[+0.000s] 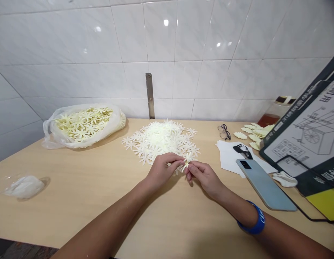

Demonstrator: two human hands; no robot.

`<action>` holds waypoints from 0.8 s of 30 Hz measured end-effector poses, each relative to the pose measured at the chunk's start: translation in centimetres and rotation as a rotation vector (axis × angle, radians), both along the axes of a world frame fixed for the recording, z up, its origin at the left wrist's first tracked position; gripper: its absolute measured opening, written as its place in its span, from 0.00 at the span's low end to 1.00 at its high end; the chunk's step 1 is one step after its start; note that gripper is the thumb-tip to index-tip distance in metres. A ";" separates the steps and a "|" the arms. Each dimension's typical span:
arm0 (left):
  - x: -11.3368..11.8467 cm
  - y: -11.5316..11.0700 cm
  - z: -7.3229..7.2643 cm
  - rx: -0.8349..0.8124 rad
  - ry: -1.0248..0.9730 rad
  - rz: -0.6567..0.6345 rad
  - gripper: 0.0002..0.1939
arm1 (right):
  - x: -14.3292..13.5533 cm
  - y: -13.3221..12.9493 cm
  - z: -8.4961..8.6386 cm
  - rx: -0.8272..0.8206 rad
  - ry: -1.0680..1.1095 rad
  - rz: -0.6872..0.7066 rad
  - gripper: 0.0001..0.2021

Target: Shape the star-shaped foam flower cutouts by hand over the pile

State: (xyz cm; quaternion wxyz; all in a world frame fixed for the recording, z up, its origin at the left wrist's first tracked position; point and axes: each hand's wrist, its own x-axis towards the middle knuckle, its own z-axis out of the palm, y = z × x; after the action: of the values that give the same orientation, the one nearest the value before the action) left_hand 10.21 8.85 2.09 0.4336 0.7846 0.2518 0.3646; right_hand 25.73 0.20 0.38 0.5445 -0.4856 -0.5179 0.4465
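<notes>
A small pale flower piece is pinched between my two hands at the near edge of a heap of white flower cutouts. My left hand grips its left side with thumb and forefinger. On its right side the thumb and fingers of my right hand are closed. A blue wristband is round my right wrist. Behind and to the left lies an open plastic bag full of yellowish flower cutouts.
On the right are a phone, white paper, black glasses, scalloped pale pieces, a jar and a large printed box. A white bundle sits left. A metal bracket stands against the tiled wall.
</notes>
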 end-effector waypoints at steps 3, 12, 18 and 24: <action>0.1 -0.4 0.5 -0.129 0.001 0.002 0.09 | -0.1 -0.1 0.2 -0.013 -0.005 0.007 0.20; 0.0 0.2 1.2 -0.531 -0.034 0.029 0.12 | 0.0 0.3 -0.3 -0.051 0.049 -0.054 0.15; 0.0 0.0 1.6 -0.518 0.043 0.052 0.11 | 0.0 0.4 -0.5 -0.054 0.016 -0.029 0.14; 0.0 0.4 0.9 -0.566 -0.015 0.017 0.13 | 0.0 0.2 -0.5 -0.048 0.000 0.002 0.14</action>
State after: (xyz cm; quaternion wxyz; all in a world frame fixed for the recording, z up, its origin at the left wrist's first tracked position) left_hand 10.21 9.28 3.03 0.6341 0.6275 0.3469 0.2894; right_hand 25.71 0.44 -0.12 0.5321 -0.4980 -0.5078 0.4594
